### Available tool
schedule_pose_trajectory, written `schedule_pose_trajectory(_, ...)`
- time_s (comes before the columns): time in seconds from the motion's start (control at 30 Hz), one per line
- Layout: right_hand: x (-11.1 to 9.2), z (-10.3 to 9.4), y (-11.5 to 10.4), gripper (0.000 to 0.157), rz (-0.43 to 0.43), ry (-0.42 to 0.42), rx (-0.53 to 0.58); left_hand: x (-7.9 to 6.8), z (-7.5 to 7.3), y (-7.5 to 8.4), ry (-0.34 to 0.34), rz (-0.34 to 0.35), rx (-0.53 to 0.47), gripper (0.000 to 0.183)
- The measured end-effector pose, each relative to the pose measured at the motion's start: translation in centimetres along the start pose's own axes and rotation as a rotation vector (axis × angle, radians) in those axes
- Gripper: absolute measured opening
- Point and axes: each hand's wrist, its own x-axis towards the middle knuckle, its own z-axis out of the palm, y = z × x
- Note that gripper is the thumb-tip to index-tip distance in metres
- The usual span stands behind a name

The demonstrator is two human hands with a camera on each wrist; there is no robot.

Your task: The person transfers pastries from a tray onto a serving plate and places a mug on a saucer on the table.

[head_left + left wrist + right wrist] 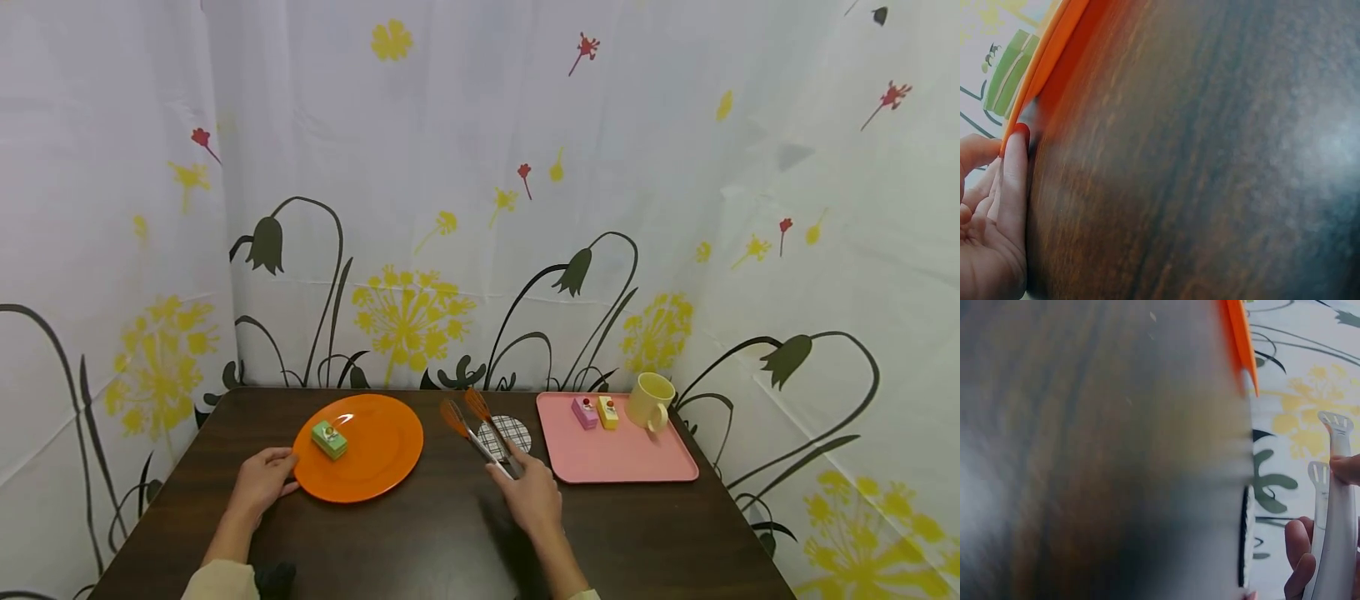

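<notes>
At the left of the table, my left hand [262, 483] pinches the near-left rim of a round orange plate [378, 458]. The left wrist view has the thumb above the rim and a finger under it. A small green toy cake [328, 439] sits on the plate's left side. My right hand [534, 500] grips metal tongs [1338, 544] with orange tips, near the table's middle. The tongs' arms stand apart, nothing between the tips, pointing up and left over the table. Part of the right hand is cut off in the right wrist view.
Behind the tongs lies a round checked coaster [517, 429], partly covered. To the right, a pink tray [615, 462] carries a purple toy cake [584, 414], a yellow toy cake [608, 416] and a yellow mug [647, 402]. A patterned curtain [465, 167] hangs behind the dark table [390, 550].
</notes>
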Motion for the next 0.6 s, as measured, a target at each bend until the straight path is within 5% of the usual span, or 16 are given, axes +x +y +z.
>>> schedule_pose_trajectory(0.6, 1.7, -4.6, 3.3, 0.064, 0.134, 0.067, -0.02, -0.1, 0.1, 0.5, -0.007, 0.0, 0.031, 0.062)
